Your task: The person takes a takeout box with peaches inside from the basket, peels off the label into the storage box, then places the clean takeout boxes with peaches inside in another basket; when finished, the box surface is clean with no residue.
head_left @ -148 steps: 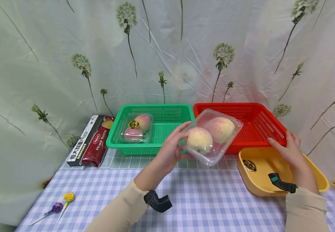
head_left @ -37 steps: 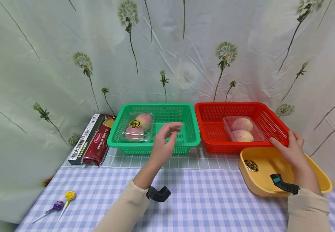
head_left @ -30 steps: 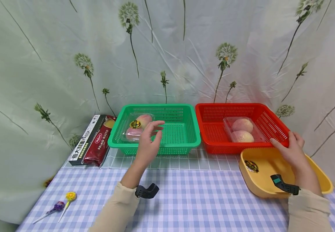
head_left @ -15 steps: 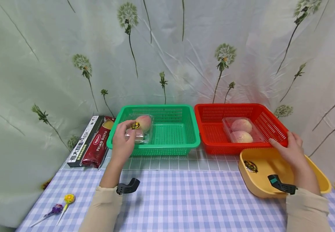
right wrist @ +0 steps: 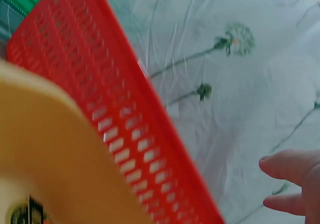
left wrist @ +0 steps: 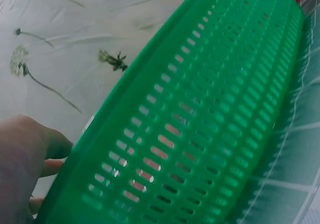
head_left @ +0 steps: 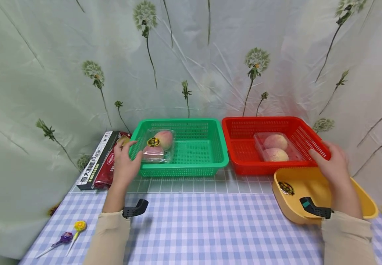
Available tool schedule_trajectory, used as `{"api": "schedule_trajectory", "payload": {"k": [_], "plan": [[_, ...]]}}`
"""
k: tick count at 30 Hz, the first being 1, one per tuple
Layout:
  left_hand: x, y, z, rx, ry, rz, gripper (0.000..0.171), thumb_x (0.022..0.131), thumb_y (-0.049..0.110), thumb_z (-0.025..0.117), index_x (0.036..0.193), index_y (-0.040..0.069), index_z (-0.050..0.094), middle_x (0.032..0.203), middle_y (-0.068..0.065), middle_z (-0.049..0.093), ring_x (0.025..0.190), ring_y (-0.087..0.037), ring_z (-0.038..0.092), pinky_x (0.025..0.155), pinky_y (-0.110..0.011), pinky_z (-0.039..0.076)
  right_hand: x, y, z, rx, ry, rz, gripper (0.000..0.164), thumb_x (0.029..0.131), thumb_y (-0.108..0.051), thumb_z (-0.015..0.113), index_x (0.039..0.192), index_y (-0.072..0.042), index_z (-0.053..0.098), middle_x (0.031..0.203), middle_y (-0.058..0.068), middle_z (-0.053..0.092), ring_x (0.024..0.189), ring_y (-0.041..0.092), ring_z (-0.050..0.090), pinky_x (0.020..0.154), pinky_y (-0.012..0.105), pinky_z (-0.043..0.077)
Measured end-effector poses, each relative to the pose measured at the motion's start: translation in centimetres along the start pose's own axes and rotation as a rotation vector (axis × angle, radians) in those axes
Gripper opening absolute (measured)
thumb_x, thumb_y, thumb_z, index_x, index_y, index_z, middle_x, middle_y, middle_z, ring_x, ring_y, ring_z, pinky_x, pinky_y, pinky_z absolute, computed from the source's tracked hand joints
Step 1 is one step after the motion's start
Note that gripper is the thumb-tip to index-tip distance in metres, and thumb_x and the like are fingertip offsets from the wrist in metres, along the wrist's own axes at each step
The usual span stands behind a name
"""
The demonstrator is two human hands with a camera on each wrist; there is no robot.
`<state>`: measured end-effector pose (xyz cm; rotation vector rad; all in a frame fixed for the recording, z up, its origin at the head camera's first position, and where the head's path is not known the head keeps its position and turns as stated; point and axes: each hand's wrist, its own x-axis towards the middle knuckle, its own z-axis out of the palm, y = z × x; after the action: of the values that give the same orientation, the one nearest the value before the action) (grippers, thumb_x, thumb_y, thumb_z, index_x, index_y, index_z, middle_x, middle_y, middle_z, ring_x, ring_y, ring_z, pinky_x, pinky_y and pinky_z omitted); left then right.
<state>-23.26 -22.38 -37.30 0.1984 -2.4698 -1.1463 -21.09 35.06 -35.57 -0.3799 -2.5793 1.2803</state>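
My left hand point(head_left: 125, 163) is at the left end of the green basket point(head_left: 191, 171), fingers and thumb spread near its rim; contact is unclear. In the left wrist view, its fingers point(left wrist: 55, 146) are beside the rim, partly hidden. A clear plastic pack of peaches point(head_left: 157, 145) with a black-and-gold label lies in this basket. Over the red basket's point(head_left: 253, 169) right front corner, my right hand point(head_left: 334, 165) has thumb and fingers apart. Its fingers point(right wrist: 287, 165) show clear of the basket in the right wrist view. Another peach pack point(head_left: 276, 147) lies inside the red basket.
Below the red basket stands a yellow bin point(head_left: 304, 206) holding a black-and-gold label point(head_left: 286, 188). Pasta packages point(head_left: 95, 158) lie left of the green basket, partly behind my left hand. A yellow lollipop point(head_left: 79, 226) and purple lollipop point(head_left: 66, 237) lie at front left.
The peach pack my left hand held earlier now lies in the red basket. That hand has moved left to the green basket's end. My right hand has let go of the red rim.
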Motion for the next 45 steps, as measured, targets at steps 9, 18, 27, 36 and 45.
{"api": "schedule_trajectory", "payload": {"k": [9, 18, 27, 36, 45], "plan": [[0.5, -0.8, -0.2, 0.003, -0.087, -0.063, 0.059, 0.098, 0.027, 0.058, 0.153, 0.013, 0.039, 0.163, -0.022, 0.016, 0.148, -0.046, 0.024, 0.116, -0.069, 0.025, -1.2, -5.1, 2.2, 0.051, -0.025, -0.131, 0.066, 0.101, -0.041, 0.051, 0.159, -0.018, 0.028, 0.167, 0.017, 0.014, 0.15, 0.047, 0.014, 0.109, 0.072, 0.033], [0.6, -2.3, -0.3, -0.098, -0.14, -0.125, 0.061, 0.1, 0.033, 0.055, 0.157, 0.023, 0.033, 0.161, -0.017, 0.03, 0.145, -0.039, 0.034, 0.116, -0.063, 0.031, -2.0, -10.7, 6.3, 0.075, -0.189, -0.331, 0.063, 0.099, -0.034, 0.059, 0.156, -0.021, 0.034, 0.165, 0.012, 0.023, 0.146, 0.043, 0.027, 0.107, 0.071, 0.035], [0.5, -2.8, -0.3, -0.16, -0.167, -0.141, 0.061, 0.101, 0.037, 0.054, 0.156, 0.024, 0.033, 0.161, -0.013, 0.033, 0.142, -0.037, 0.039, 0.115, -0.06, 0.035, -2.1, -14.0, 12.4, 0.169, -0.397, -0.462, 0.059, 0.098, -0.024, 0.062, 0.153, -0.02, 0.039, 0.161, 0.009, 0.033, 0.146, 0.035, 0.032, 0.115, 0.061, 0.035], [0.4, -2.9, -0.5, -0.184, -0.162, -0.159, 0.06, 0.101, 0.039, 0.054, 0.156, 0.025, 0.034, 0.16, -0.013, 0.034, 0.141, -0.038, 0.04, 0.112, -0.06, 0.04, -2.5, -16.0, 18.6, 0.261, -0.528, -0.393, 0.051, 0.099, -0.025, 0.062, 0.147, -0.024, 0.047, 0.158, 0.004, 0.039, 0.147, 0.032, 0.036, 0.117, 0.052, 0.037], [0.3, -2.8, -0.3, -0.181, -0.157, -0.162, 0.059, 0.101, 0.038, 0.053, 0.156, 0.025, 0.035, 0.16, -0.013, 0.034, 0.14, -0.039, 0.04, 0.11, -0.06, 0.041, -2.8, -17.5, 22.3, 0.237, -0.597, -0.361, 0.051, 0.1, -0.023, 0.06, 0.148, -0.018, 0.045, 0.158, 0.004, 0.04, 0.142, 0.031, 0.046, 0.112, 0.053, 0.042]]}}
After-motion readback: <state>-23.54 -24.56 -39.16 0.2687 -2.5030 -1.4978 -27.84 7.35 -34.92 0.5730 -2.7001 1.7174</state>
